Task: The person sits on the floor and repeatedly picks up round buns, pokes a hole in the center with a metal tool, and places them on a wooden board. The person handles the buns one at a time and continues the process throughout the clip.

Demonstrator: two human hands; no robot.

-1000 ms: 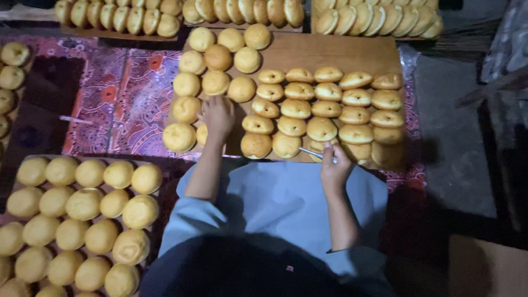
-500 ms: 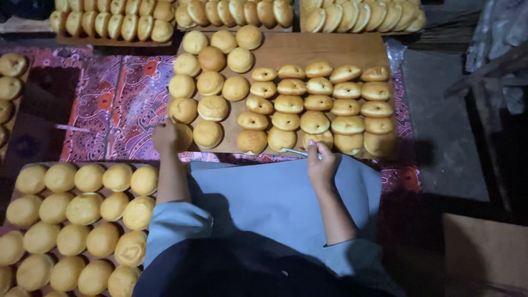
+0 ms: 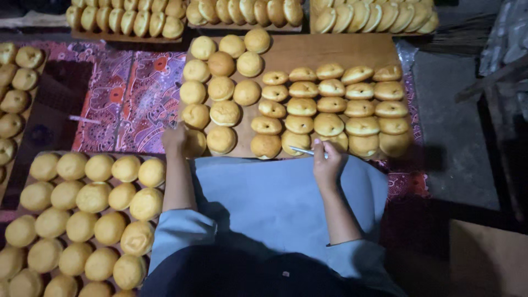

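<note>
Hands over board [image 3: 330, 47]: my left hand [image 3: 175, 138] grips a near-left bun [image 3: 193, 144], right hand [image 3: 328, 160] pinches a thin blade [image 3: 301, 149] — I judge a slip could gash neighbouring buns.

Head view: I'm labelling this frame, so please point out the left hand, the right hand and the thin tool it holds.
left hand [image 3: 175, 138], head view, on the back of the hand, against a round bun.
right hand [image 3: 328, 159], head view, on the back of the hand.
thin tool [image 3: 301, 150], head view, on the pale shaft left of the fingers.
</note>
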